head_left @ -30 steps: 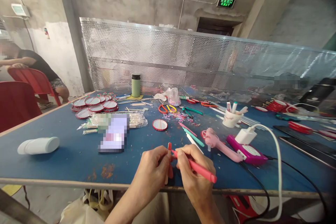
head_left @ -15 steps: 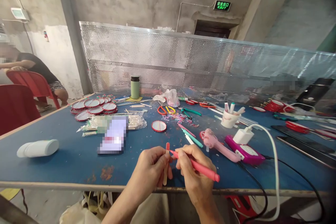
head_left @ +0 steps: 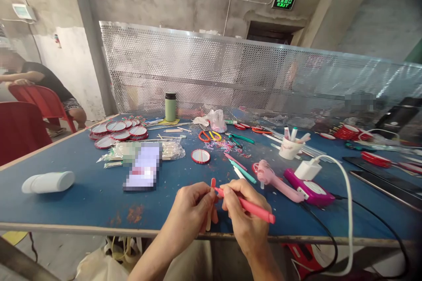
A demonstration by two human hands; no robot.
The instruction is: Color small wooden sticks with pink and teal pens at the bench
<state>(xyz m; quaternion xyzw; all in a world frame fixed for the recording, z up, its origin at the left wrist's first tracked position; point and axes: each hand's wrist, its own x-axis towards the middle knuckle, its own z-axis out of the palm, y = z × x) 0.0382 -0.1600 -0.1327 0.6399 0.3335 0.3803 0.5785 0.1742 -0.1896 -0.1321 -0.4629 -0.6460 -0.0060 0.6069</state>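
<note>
Between the fingers of my left hand (head_left: 193,208) is a flat wooden craft stick (head_left: 209,221), held upright, its upper end coloured red. My right hand (head_left: 247,215) grips a red-pink marker pen (head_left: 255,209) like a pencil, its tip at the stick's edge just below the red end. Both hands are close together over the table's front edge. Beyond them lies a small round red-rimmed disc (head_left: 200,156). Several pens, among them a teal one (head_left: 247,174), rest just past my right hand.
A blurred phone (head_left: 145,167) lies on bagged sticks (head_left: 173,149) at left, near a white bottle (head_left: 49,182). Right of my hands are a pink handheld device (head_left: 277,183), a purple power strip (head_left: 310,191) and a cup of pens (head_left: 290,148). Pliers (head_left: 242,138) lie farther back.
The camera view has shifted slightly. The stick seems turned a little in my left hand, with the marker tip still against it; both hands keep their holds.
</note>
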